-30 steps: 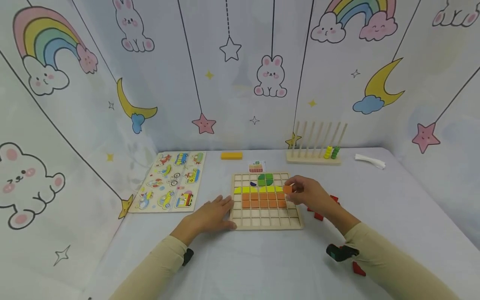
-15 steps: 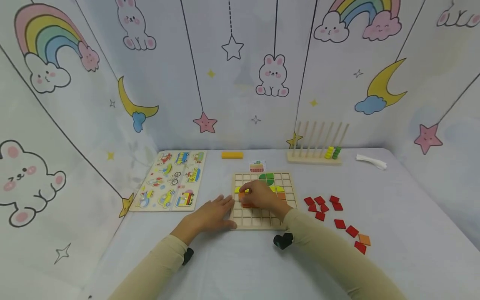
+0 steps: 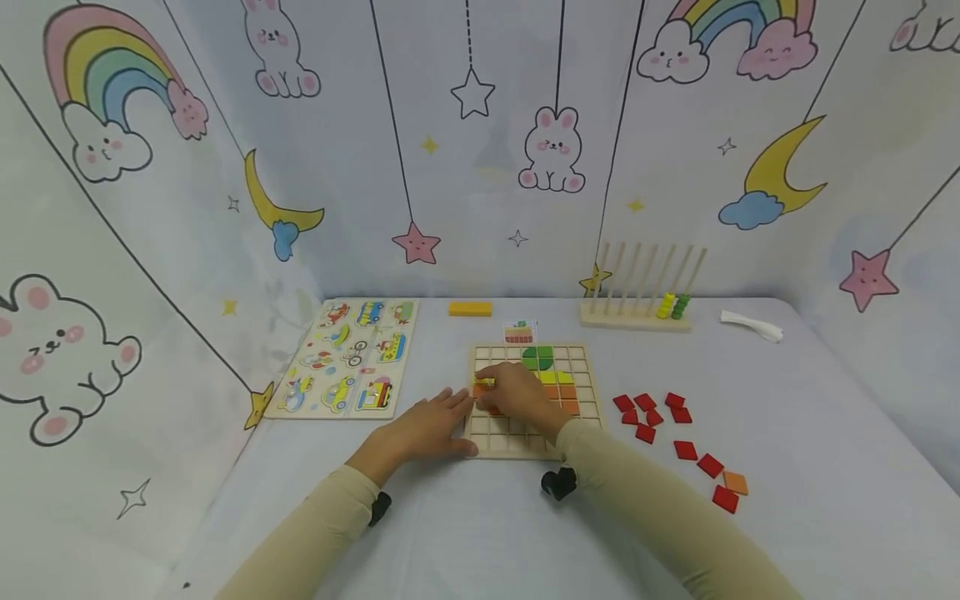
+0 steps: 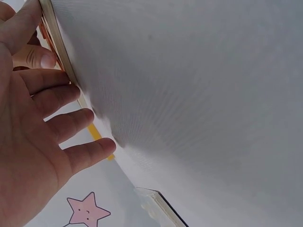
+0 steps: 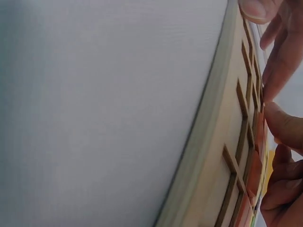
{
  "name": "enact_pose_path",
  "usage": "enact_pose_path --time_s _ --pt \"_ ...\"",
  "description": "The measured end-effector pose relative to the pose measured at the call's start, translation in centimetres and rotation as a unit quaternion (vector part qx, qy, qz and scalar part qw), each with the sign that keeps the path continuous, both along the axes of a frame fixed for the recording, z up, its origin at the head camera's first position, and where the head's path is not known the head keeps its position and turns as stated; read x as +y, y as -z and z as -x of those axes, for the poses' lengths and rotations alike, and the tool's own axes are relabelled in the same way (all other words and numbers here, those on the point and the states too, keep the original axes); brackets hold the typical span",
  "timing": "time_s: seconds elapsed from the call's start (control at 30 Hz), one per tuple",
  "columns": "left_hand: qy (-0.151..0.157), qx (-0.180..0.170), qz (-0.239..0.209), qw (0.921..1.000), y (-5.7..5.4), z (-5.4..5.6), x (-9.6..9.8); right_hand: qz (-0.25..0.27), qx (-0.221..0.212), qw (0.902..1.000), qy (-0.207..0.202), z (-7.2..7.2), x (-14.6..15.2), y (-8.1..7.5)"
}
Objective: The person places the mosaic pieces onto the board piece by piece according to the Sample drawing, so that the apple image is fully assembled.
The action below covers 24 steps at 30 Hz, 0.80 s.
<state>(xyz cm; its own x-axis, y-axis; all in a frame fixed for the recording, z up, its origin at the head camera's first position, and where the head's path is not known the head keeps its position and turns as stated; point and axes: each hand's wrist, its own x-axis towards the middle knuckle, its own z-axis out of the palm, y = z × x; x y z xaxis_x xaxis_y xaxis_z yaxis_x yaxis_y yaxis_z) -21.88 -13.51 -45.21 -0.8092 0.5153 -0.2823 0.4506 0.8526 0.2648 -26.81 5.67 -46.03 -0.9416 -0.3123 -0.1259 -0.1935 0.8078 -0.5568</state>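
Observation:
A wooden grid board (image 3: 510,455) lies on the table, holding green pieces (image 3: 537,358), a yellow row (image 3: 557,377) and orange square tiles (image 3: 567,407). My right hand (image 3: 521,396) reaches across it, thumb and fingertips pinching an orange tile (image 3: 480,390) at the left end of the orange rows. In the right wrist view that thumb (image 5: 281,123) is right at the board's surface, its other fingers curled. My left hand (image 3: 431,425) is spread beside the board, fingertips and thumb against its left edge. The left wrist view shows these fingers (image 4: 71,125) straight. The right hand hides some yellow and orange pieces.
Several red tiles (image 3: 645,433) and an orange tile (image 3: 736,483) lie loose to the right. Behind the board are a picture card (image 3: 520,332), a yellow bar (image 3: 470,309) and a peg rack (image 3: 636,321). A picture puzzle (image 3: 352,358) lies left, a white strip (image 3: 752,325) back right.
My right hand has carried the orange tile from the board's right side to its left, then lowered it slightly onto the grid. The left hand stays at the board's edge.

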Motion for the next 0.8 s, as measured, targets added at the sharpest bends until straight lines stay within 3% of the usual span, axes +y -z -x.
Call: enact_pose_path --time_s 0.1,0.23,0.33,0.43,0.6,0.7,0.8 --pt "-0.003 -0.002 0.0 1.0 0.1 0.0 0.1 0.011 0.01 0.9999 0.002 -0.1 0.9 -0.3" --pt "-0.005 -0.006 0.005 1.0 0.2 0.1 0.2 0.069 -0.002 0.9976 0.005 -0.1 3.6 -1.6" --pt "-0.007 -0.003 0.017 0.9998 0.1 0.2 0.2 0.141 -0.029 0.9896 -0.009 -0.3 7.3 -3.6" --pt "-0.006 0.003 0.024 0.9997 -0.1 0.3 0.4 0.163 -0.049 0.9852 -0.021 -1.0 12.2 -5.4" --pt "-0.001 0.003 0.027 0.9996 -0.4 0.1 0.5 0.065 -0.054 0.9963 -0.014 -3.7 21.4 -6.4" --pt "-0.001 0.005 0.03 0.9996 -0.5 0.0 0.4 0.019 -0.072 0.997 -0.022 -5.6 26.1 -5.8" --pt "-0.001 0.001 0.027 0.9996 -0.4 -0.1 0.4 0.008 -0.118 0.9925 -0.031 -7.7 29.7 -4.6"
